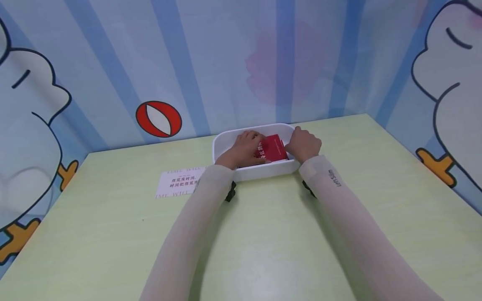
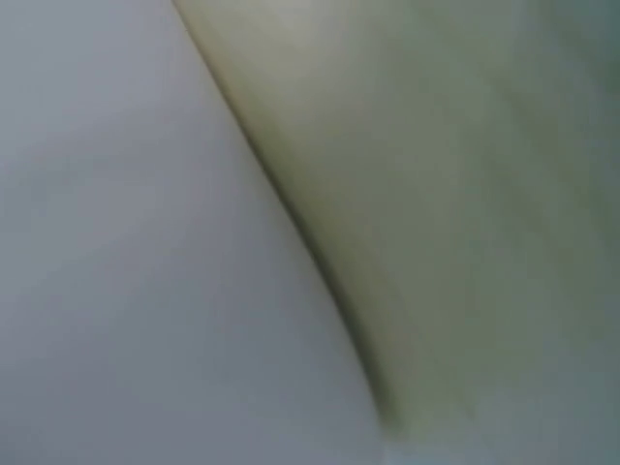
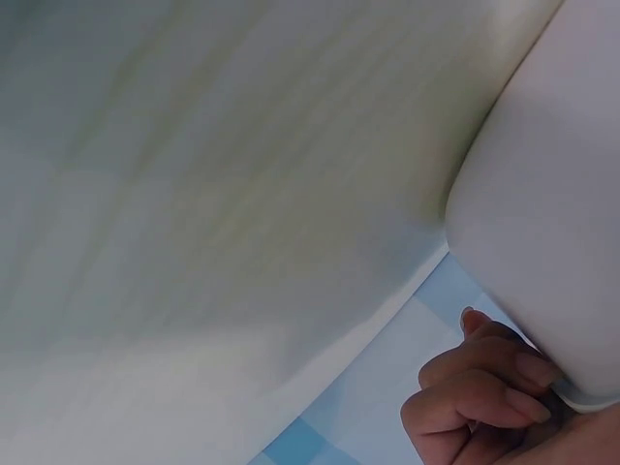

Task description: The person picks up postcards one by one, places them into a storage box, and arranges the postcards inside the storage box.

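Note:
A white plastic bin (image 1: 263,171) stands at the back of the table, with a red box (image 1: 274,149) with white lettering lying inside it. My left hand (image 1: 244,149) reaches into the bin and grips the red box's left end, thumb toward the near side and fingers toward the far side. At the bin's right end, my right hand (image 1: 304,144) holds the rim with curled fingers (image 3: 475,402), which show against the bin's outer wall (image 3: 552,194) in the right wrist view. In the left wrist view only the bin's wall (image 2: 174,252) and the tabletop show; the hand is hidden there.
A white card (image 1: 178,182) with printed lettering lies left of the bin, partly covered by the left sleeve (image 1: 196,213). Close behind the bin rises a blue striped backdrop (image 1: 233,62) with cartoon figures. The pale tabletop (image 1: 263,234) extends forward beneath both forearms.

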`<state>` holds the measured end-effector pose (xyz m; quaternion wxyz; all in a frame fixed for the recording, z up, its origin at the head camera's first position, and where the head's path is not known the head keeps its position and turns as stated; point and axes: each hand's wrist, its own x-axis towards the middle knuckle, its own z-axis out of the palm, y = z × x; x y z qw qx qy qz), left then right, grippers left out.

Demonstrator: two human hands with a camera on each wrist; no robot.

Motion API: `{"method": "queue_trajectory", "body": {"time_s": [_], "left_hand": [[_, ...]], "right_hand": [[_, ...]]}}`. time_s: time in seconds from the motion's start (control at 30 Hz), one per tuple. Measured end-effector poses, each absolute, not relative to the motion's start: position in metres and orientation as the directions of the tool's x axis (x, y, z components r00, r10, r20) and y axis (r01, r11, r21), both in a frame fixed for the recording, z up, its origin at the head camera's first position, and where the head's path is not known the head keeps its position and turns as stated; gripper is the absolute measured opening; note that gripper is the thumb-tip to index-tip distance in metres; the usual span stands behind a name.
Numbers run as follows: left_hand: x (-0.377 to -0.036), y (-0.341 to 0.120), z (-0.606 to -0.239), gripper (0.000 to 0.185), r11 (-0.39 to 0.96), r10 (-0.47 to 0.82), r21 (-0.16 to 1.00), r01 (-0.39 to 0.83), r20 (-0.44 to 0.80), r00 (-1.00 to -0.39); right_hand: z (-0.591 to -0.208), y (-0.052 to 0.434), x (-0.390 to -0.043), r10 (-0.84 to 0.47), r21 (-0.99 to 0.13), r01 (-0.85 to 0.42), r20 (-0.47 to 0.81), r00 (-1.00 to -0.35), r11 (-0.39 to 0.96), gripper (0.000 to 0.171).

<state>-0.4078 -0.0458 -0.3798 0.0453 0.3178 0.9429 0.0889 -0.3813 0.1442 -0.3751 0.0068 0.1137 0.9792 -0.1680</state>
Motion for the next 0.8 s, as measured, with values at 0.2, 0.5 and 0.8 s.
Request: {"method": "queue_trajectory", "body": {"time_s": [0.2, 0.5, 0.8], "left_hand": [[-0.4073, -0.0465, -0.3775, 0.070, 0.773, 0.622, 0.197, 0.603, -0.049, -0.782], [-0.4096, -0.0464, -0.3808, 0.069, 0.776, 0.616, 0.231, 0.587, -0.072, -0.785], [-0.4078, -0.0474, -0.3810, 0.069, 0.775, 0.610, 0.301, 0.556, -0.122, -0.783]], "right_hand": [[-0.3730, 0.1436, -0.3803, 0.221, -0.328, 0.226, -0.052, -0.974, 0.917, 0.055], [-0.3704, 0.1419, -0.3773, 0.226, -0.337, 0.230, -0.050, -0.973, 0.913, 0.054], [-0.3726, 0.1420, -0.3775, 0.222, -0.327, 0.223, -0.043, -0.974, 0.918, 0.053]]}}
